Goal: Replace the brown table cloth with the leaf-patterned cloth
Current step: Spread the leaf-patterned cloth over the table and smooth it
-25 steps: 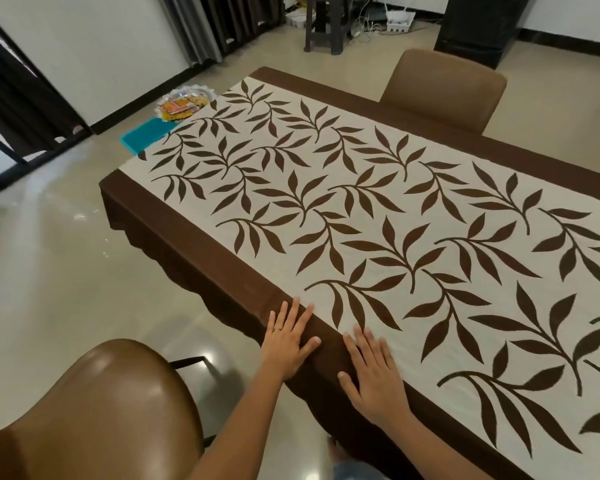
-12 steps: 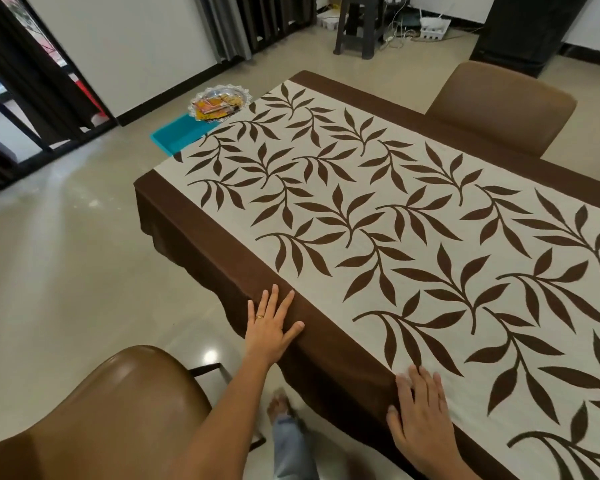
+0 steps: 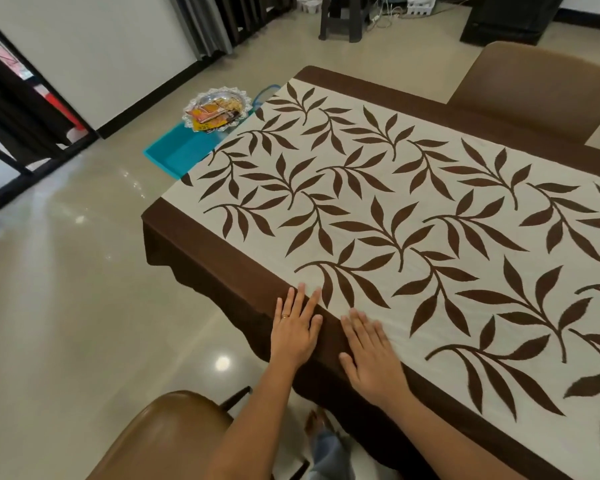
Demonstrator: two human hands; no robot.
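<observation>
The leaf-patterned cloth [image 3: 413, 216], cream with dark brown leaves and a brown border, lies spread flat over the table and hangs over the near edge. My left hand [image 3: 295, 329] lies flat with straight fingers on the brown border at the near edge; a ring shows on one finger. My right hand [image 3: 369, 355] rests flat just to its right, fingers reaching onto the cream part. Neither hand grips anything. No plain brown cloth is in view.
A brown chair back [image 3: 167, 441] stands at the lower left beside my arm, another brown chair [image 3: 537, 88] at the table's far side. On the floor beyond the table's left end sit a teal tray [image 3: 177, 154] and a silver plate of packets [image 3: 215, 110]. A dark stool [image 3: 343, 15] stands farther back.
My right hand has slid left along the near edge and now lies close beside my left hand. The view has shifted so the table's left end sits nearer the centre.
</observation>
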